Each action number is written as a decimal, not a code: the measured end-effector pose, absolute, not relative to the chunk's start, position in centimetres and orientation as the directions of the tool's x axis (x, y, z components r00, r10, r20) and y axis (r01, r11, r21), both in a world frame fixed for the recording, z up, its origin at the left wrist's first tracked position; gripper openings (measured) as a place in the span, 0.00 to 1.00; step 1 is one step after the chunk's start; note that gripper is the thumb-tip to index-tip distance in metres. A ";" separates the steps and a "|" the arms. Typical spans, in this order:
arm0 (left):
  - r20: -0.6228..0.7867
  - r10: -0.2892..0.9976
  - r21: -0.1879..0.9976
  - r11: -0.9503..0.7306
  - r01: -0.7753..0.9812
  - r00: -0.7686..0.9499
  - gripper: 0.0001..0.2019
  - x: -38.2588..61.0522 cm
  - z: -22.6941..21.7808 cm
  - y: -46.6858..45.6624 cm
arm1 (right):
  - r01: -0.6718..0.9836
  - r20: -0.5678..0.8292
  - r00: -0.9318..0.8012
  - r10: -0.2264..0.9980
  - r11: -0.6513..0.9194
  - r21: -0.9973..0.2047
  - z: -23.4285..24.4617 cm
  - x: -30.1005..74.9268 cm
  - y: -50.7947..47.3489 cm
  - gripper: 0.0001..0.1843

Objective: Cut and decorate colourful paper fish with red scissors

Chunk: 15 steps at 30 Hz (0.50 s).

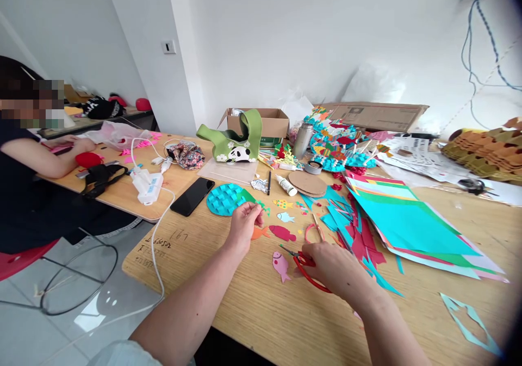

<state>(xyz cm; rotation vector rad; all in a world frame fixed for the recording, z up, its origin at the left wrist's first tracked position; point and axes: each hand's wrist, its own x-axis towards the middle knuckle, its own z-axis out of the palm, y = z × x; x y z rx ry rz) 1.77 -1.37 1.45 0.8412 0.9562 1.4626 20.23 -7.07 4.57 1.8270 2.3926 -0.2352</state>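
Note:
My right hand [328, 265] grips a pair of red-handled scissors [304, 260], blades pointing left over the table. A tiny green scrap sits near the blade tips. The fingers of my left hand [247, 222] are pinched on a small piece of green paper [263, 208], partly hidden by them. Just behind that hand lies a round turquoise woven-paper piece [225, 199] with a green part. Between my hands are paper fish: a pink one [280, 266], a crimson one [282, 233], a pale blue one [285, 217], a yellow one [282, 204] and an orange one [260, 233].
A black phone [193, 196] and white power strip [149, 186] lie left. Behind stand a glue bottle [286, 185], cardboard discs [306, 183], a panda bag [240, 146] and a steel flask [303, 140]. Coloured sheets [411, 224] cover the right. Another person [24, 175] sits far left.

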 end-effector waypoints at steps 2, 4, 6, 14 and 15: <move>-0.015 0.995 0.912 -0.028 -0.410 -0.101 0.11 1.8 1.5 -1.4 | 0.965 -0.171 -0.262 0.950 0.257 -0.052 4.5 20.1 -7.3 0.08; -0.014 0.995 0.913 -0.027 -0.408 -0.099 0.10 1.8 1.5 -1.5 | 0.959 -0.132 -0.281 0.951 0.274 -0.066 4.3 20.0 -7.4 0.11; -0.015 0.995 0.913 -0.025 -0.408 -0.096 0.10 1.8 1.5 -1.5 | 0.949 -0.080 -0.311 0.947 0.304 -0.089 3.9 20.1 -7.5 0.13; -0.016 0.997 0.915 -0.017 -0.403 -0.078 0.09 1.8 1.6 -1.5 | 0.952 0.019 -0.283 0.959 0.284 -0.117 2.6 21.2 -6.6 0.14; -0.017 0.997 0.917 -0.014 -0.399 -0.074 0.09 1.8 1.6 -1.6 | 0.956 0.052 -0.255 0.966 0.259 -0.134 2.7 21.2 -6.3 0.14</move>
